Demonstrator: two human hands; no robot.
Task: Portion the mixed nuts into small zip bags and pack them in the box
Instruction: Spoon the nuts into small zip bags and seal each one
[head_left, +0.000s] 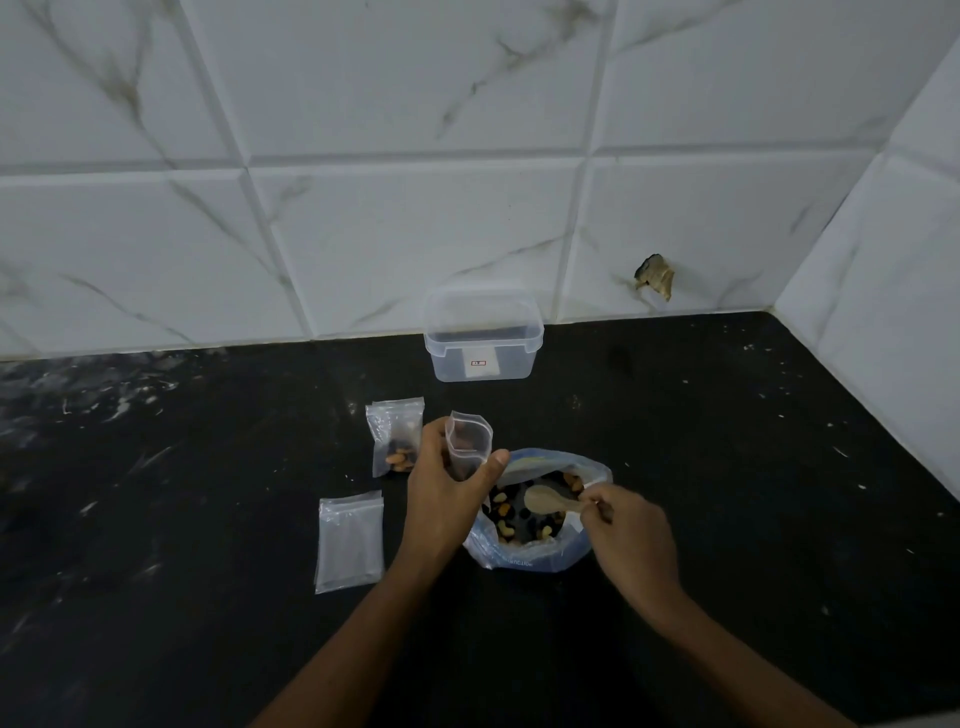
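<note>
I've got my left hand (447, 486) wrapped round an open small zip bag (467, 441) above the worktop (727, 467), right hand (626, 525) pinching the wooden spoon (545, 500) over the mixed nuts (519, 514), so next I'd say scoop and tip in, box (483, 338) waiting behind.

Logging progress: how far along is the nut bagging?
Done: one filled bag lies on the counter. In hand: the left hand holds an open zip bag; the right hand holds a spoon over the nut bag. Left: the empty bags remain unfilled, and the box holds no bags yet.
</note>
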